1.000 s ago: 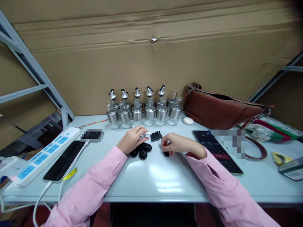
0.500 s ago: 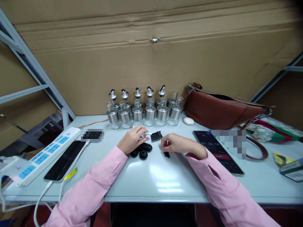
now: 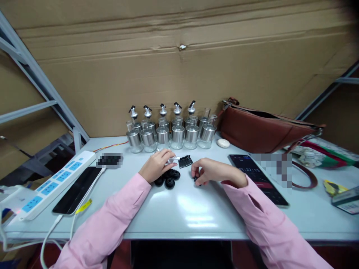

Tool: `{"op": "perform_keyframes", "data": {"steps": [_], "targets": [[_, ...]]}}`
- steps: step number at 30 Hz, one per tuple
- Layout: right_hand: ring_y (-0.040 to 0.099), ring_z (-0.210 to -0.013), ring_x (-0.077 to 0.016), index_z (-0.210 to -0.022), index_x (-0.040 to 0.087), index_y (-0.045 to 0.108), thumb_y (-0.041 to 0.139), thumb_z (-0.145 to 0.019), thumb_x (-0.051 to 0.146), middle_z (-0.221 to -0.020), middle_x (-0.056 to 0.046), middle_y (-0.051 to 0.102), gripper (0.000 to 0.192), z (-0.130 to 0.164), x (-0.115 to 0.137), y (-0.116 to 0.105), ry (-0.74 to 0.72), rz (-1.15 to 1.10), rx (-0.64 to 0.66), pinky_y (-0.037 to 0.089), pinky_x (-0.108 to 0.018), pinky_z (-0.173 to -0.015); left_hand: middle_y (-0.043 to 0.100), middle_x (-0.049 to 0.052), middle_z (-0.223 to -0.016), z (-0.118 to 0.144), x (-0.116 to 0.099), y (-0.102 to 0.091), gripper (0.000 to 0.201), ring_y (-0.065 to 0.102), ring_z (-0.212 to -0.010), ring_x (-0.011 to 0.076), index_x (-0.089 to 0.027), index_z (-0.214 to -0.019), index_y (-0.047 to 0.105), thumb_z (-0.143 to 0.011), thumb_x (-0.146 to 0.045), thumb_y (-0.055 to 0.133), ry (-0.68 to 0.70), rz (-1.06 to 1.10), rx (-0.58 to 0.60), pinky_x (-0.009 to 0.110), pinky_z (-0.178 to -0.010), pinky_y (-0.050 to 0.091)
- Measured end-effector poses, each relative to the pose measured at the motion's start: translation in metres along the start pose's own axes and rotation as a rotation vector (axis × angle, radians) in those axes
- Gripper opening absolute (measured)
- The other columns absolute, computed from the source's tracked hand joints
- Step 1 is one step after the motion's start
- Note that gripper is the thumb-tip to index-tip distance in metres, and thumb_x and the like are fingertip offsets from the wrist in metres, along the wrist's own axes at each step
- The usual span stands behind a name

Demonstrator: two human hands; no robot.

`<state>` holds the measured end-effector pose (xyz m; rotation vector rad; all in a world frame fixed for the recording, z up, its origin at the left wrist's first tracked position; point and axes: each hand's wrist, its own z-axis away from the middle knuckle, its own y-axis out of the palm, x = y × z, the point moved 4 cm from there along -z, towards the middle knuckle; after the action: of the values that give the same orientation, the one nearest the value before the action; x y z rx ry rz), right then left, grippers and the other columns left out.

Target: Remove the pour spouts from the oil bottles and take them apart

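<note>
My left hand [image 3: 157,165] curls over shiny silver pieces, with a silver pourer spout [image 3: 170,160] between its thumb and fingers. Just below that hand sit several round black stoppers [image 3: 169,182] in a cluster. My right hand [image 3: 206,172] is closed in a pinch, thumb and index finger on a small black piece [image 3: 196,180] at the tabletop; the fingers partly hide it. Between the hands, several small black levers [image 3: 185,161] lie side by side in a row.
Glass bottles with steel bands [image 3: 178,133] stand in two rows, several back ones with pourers. To the right are a white round case [image 3: 223,143], a phone [image 3: 260,183] and a brown bag [image 3: 266,129]. A power strip [image 3: 56,183] and another phone [image 3: 77,190] lie left.
My right hand's thumb and finger have come down and closed on a small black piece that lay under the hand. The left hand has stayed in place.
</note>
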<state>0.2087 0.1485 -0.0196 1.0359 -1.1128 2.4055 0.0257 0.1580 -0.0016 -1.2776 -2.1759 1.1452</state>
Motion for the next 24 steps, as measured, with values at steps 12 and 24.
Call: {"op": "perform_keyframes", "data": {"steps": [12, 24], "targets": [[0.051, -0.059, -0.0102, -0.080, 0.013, 0.058, 0.058, -0.075, 0.049, -0.069, -0.001, 0.056, 0.036, 0.007, 0.028, -0.010, -0.380, -0.136, -0.328, 0.042, -0.022, -0.056, 0.063, 0.006, -0.087, -0.002, -0.014, -0.007, 0.024, 0.058, -0.076, 0.0167, -0.015, -0.094, 0.052, -0.089, -0.038, 0.046, 0.105, -0.065, -0.086, 0.030, -0.071, 0.046], [0.046, -0.056, -0.0093, -0.070, 0.013, 0.056, 0.046, -0.083, 0.038, -0.059, 0.000, 0.052, 0.030, -0.006, 0.036, 0.008, -0.525, -0.131, -0.425, 0.035, -0.021, -0.055, 0.059, 0.003, -0.075, 0.000, -0.027, -0.010, 0.020, 0.055, -0.065, 0.0141, -0.016, -0.106, 0.046, -0.089, -0.025, 0.045, 0.243, -0.077, -0.232, 0.028, -0.064, 0.045]]}}
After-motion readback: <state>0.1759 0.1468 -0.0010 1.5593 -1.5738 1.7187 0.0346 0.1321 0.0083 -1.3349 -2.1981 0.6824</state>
